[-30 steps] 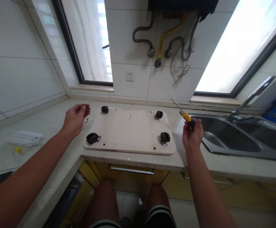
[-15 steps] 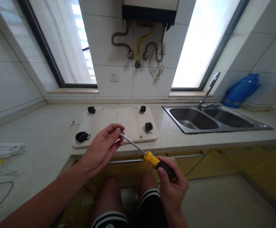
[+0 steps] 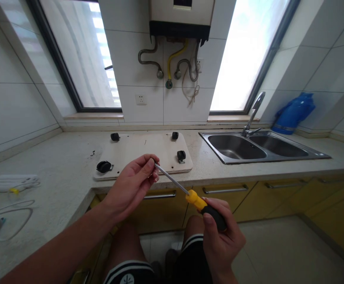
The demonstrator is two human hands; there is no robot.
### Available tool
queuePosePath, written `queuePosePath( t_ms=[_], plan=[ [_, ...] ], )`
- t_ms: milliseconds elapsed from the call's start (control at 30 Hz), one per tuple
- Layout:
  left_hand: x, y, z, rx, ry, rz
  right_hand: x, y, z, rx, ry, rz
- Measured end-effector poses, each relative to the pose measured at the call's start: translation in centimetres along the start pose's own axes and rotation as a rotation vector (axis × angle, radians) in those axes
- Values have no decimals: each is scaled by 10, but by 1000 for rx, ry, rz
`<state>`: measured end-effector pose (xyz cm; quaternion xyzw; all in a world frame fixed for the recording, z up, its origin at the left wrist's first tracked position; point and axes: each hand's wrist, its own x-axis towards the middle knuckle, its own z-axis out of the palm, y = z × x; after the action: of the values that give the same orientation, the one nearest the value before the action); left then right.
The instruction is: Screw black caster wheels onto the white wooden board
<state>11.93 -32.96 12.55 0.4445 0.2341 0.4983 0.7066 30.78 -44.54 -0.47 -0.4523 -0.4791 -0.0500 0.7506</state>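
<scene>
A screwdriver (image 3: pixel 196 200) with a yellow and black handle slants up to the left in front of the counter. My right hand (image 3: pixel 223 232) is wrapped round its handle. At the shaft's tip my left hand (image 3: pixel 134 183) is closed in a pinch; what sits between thumb and fingers, perhaps a small dark piece, is too small to name. Behind the hands a pale board (image 3: pixel 142 148) lies flat on the counter. Black caster wheels stand near its corners, among them a front left caster (image 3: pixel 104 167) and a front right caster (image 3: pixel 181 156).
A double steel sink (image 3: pixel 234 148) with a tap (image 3: pixel 253 114) is set in the counter at right, beside a blue bundle (image 3: pixel 294 112). A white power strip (image 3: pixel 8 183) and cables lie at left. A water heater (image 3: pixel 180 17) hangs above. Drawer handles (image 3: pixel 225 190) jut out below.
The camera view has tilted up slightly and shifted. Both hands and the screwdriver sit a little further right in the picture, with the same holds kept.
</scene>
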Motion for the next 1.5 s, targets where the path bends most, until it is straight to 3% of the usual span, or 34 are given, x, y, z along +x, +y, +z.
queuePosePath(
  t_ms=[167, 633, 700, 867, 1100, 1200, 1333, 1433, 1500],
  plan=[
    [-7, -3, 8, -34, -60, -20, -6, 0, -5, 21, 36, 21],
    [-7, -17, 14, 6, -66, 78, -29, -7, 0, -24, 142, -9],
    [-7, -19, 14, -9, -87, 84, -32, -5, 2, 7, 149, 50],
    [-5, -27, 15, -19, -118, 94, -41, -3, 6, 157, 173, 349],
    [3, -35, 9, 6, -114, 68, -49, -10, 18, 453, 173, 623],
    [16, -34, 4, 59, -120, 85, -52, -9, 23, 527, 185, 743],
    [58, -37, -11, 219, -120, 192, -46, -2, 25, 571, 295, 784],
    [105, -49, -26, 507, -89, 287, -30, 10, 19, 527, 413, 743],
    [139, -62, -33, 777, -144, 341, -15, 21, 10, 434, 485, 668]
  ],
)
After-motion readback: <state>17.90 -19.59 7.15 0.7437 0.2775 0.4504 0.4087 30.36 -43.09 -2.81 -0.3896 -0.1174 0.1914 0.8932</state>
